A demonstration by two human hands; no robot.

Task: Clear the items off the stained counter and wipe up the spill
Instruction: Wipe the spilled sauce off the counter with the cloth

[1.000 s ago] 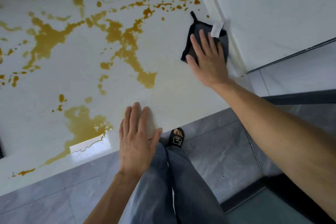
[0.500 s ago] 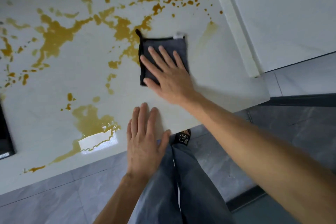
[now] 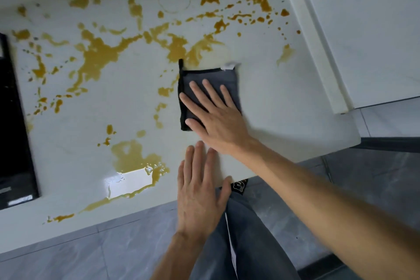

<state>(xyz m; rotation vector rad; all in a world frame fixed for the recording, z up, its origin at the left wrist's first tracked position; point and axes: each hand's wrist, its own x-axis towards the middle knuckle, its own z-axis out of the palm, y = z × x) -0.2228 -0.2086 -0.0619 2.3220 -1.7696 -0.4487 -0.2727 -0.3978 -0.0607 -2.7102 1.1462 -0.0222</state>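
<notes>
The right hand [image 3: 216,118] lies flat on the dark grey cloth [image 3: 210,84], fingers straight and spread, pressing it against the white counter [image 3: 284,102] rather than curling round it. A second ago this cloth sat against the raised white strip [image 3: 318,52] at the counter's right side; half a second ago it had slid into the splatter, and now it rests a little back toward the right, just beside the yellow-brown spill [image 3: 100,57]. Above the cloth a pale, smeared streak shows where thicker liquid stood earlier, and the patch the cloth covered before looks thinned. The left hand [image 3: 200,191] rests open and flat on the counter's near edge, fingers straight, holding nothing, as in both earlier moments. Large puddles remain to the left and near the front edge, beside a black panel [image 3: 13,120].
</notes>
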